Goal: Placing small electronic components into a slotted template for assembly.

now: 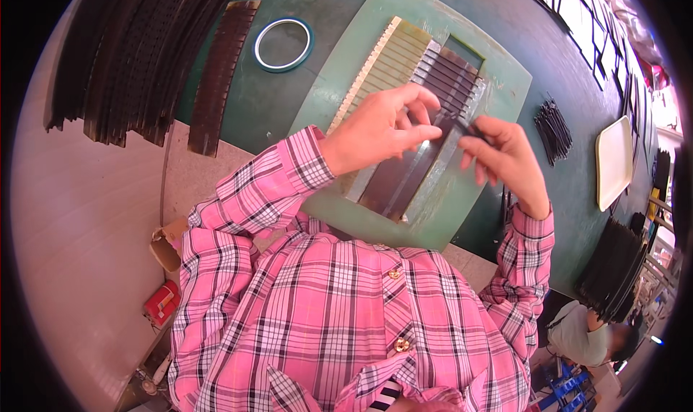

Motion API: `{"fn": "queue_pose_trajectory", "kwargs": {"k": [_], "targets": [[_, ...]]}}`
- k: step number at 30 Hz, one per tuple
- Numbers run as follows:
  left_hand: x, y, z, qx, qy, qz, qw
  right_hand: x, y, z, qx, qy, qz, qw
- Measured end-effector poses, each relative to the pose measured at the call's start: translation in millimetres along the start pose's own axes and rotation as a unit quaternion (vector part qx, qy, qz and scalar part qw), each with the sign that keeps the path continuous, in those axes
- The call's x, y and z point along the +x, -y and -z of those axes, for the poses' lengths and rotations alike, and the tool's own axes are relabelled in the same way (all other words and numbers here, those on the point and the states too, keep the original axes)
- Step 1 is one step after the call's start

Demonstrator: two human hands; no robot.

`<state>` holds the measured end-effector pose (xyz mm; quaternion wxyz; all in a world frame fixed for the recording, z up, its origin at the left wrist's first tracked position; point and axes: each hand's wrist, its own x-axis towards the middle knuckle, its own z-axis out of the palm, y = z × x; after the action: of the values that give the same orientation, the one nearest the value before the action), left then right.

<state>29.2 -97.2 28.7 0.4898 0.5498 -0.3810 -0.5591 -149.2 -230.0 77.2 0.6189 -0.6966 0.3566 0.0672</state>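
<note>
Lead: Which step is in hand?

Inspector: In my judgement, fine placement or adjustment work at the slotted panel (393,184). Both hands meet above its right-hand side, with a small dark piece (471,128) at the right fingers.

Lead: Location of the panel?

Inspector: It lies aslant on the green board (509,87), which rests on the tabletop (574,62). Rows of thin dark lines cross its upper part. A bundle of dark strips (554,132) lies to the right, near a cream tray (613,163). A tape roll (309,47) lies to the left of the board.

Lead: What does the next move call for?

Inspector: Probably steady alignment of the piece with the panel, the left fingers guiding lightly. Exact seating cannot be confirmed from this view.

Lead: State of the fingers?

Inspector: On the left hand (379,127), thumb and forefinger are curved, with a visible gap between their tips; no held item is evident. On the right hand (509,152), thumb and forefinger appear pinched on the dark piece. Whether that piece touches the panel, I cannot tell.
</note>
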Motion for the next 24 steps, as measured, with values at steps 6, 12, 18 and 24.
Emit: {"fn": "queue_pose_trajectory", "kwargs": {"k": [6,12,18,24], "targets": [[-14,-8,4,-0.088,0.01,0.048,0.995,-5,5,-12,0.035,0.062,0.007,0.997],[-20,-1,13,-0.117,-0.018,0.103,0.988,0,-3,-13,0.031,0.068,0.015,0.997],[-15,10,15,0.023,-0.101,0.061,0.993,18,-5,-14,-0.012,0.041,0.024,0.999],[-7,25,18,0.38,-0.211,-0.186,0.881,33,-12,-3,-0.062,-0.006,0.032,0.998]]}}
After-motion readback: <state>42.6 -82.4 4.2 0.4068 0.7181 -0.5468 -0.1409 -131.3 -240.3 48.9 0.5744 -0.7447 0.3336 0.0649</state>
